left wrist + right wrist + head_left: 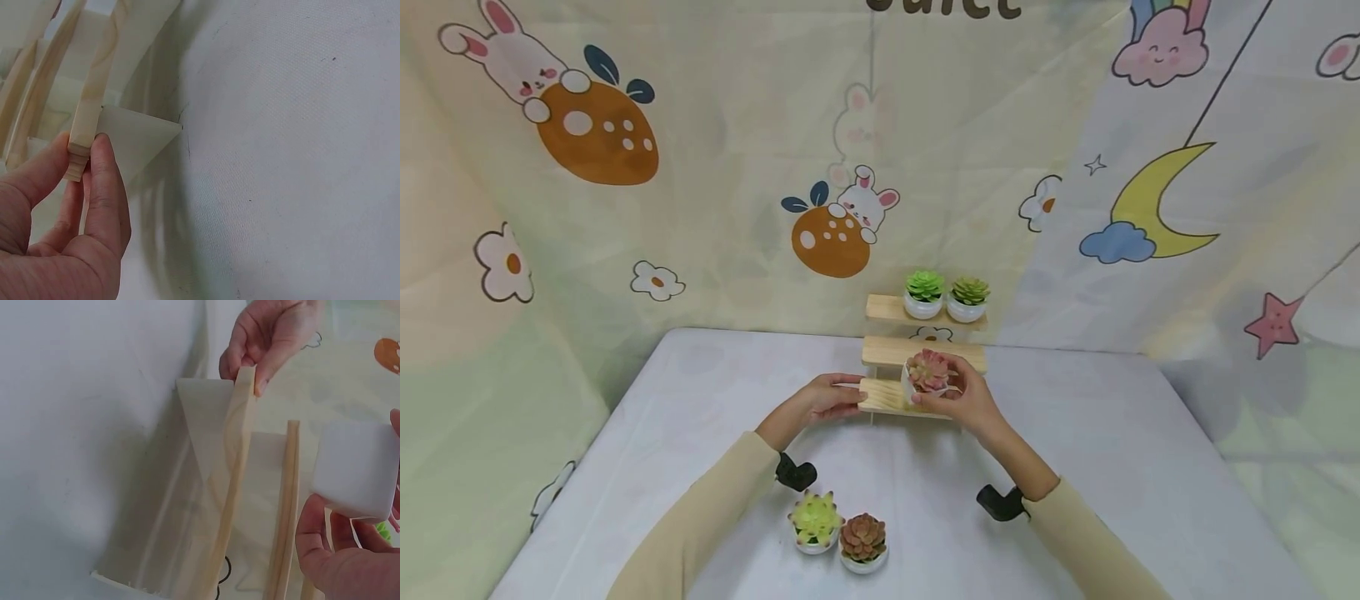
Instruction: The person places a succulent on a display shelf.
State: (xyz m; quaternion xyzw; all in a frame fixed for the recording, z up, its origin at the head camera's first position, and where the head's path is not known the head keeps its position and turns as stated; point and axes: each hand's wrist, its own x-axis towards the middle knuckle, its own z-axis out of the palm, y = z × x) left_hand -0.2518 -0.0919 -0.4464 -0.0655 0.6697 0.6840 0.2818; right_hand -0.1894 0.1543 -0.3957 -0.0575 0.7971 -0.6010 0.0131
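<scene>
A small wooden display stand with three stepped shelves stands at the back of the table; its lowest shelf (883, 396) has its left end pinched by my left hand (827, 398), thumb above and fingers below in the left wrist view. My right hand (964, 398) grips a white pot (356, 469) with a pink succulent (928, 371), held over the right part of the lower shelves. On the top shelf (886, 308) sit a bright green succulent (924, 287) and an olive-green succulent (970, 292), each in a white pot. The middle shelf (887, 350) is partly covered by the pink plant.
Nearer the front of the white table (730, 375), a yellow-green succulent (816, 521) and a brown succulent (863, 539) stand side by side in white pots, between my forearms. Behind the stand hangs a printed cloth backdrop (722, 208) with bunnies and a moon.
</scene>
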